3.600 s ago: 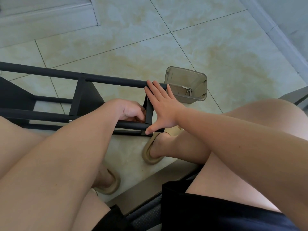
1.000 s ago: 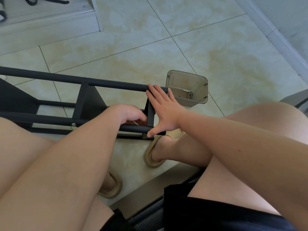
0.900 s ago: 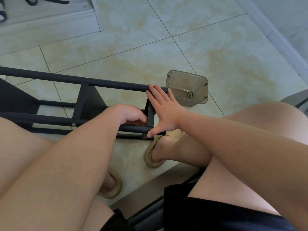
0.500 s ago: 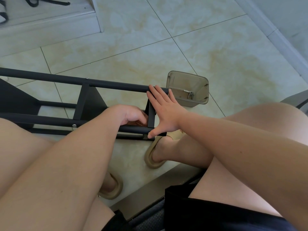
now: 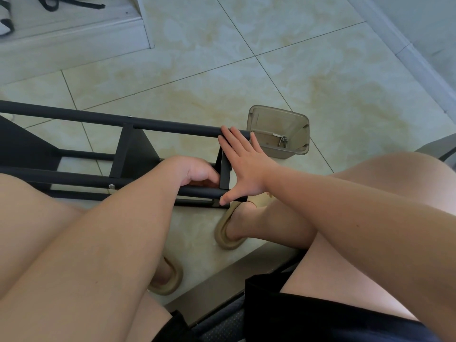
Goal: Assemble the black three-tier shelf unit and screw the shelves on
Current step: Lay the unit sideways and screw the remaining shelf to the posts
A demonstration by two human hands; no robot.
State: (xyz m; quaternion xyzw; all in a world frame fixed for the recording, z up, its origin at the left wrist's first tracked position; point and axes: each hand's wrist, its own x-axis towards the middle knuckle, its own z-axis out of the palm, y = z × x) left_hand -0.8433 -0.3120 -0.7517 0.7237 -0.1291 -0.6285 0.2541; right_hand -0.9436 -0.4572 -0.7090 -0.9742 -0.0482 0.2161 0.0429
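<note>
Two tan sandals [image 5: 228, 233] stand on the floor tiles on the near side of the shelf unit [image 5: 133, 149], which lies on its side.

Change from the earlier frames: neither hand has moved. Only the view has tilted slightly, so more of the step [image 5: 74, 33] and its black cords [image 5: 71, 3] shows on the far side of the unit.

Left hand [image 5: 197, 172]: it reaches over the near tube [image 5: 74, 177] into the frame, just inside the end crosspiece. Its fingers are curled downward, and it cannot be told whether they enclose a part or a tool.

Right hand [image 5: 243, 166]: it is spread flat against the outer end of the unit, fingers straight and apart. The fingertips rest on the far tube [image 5: 160, 124] and the thumb tip rests on the near tube.

One screw head [image 5: 111, 186] shows on the near tube, further along from the left hand. A translucent container [image 5: 278, 117] stands just beyond the end of the unit, with loose screws [image 5: 282, 141] inside.
</note>
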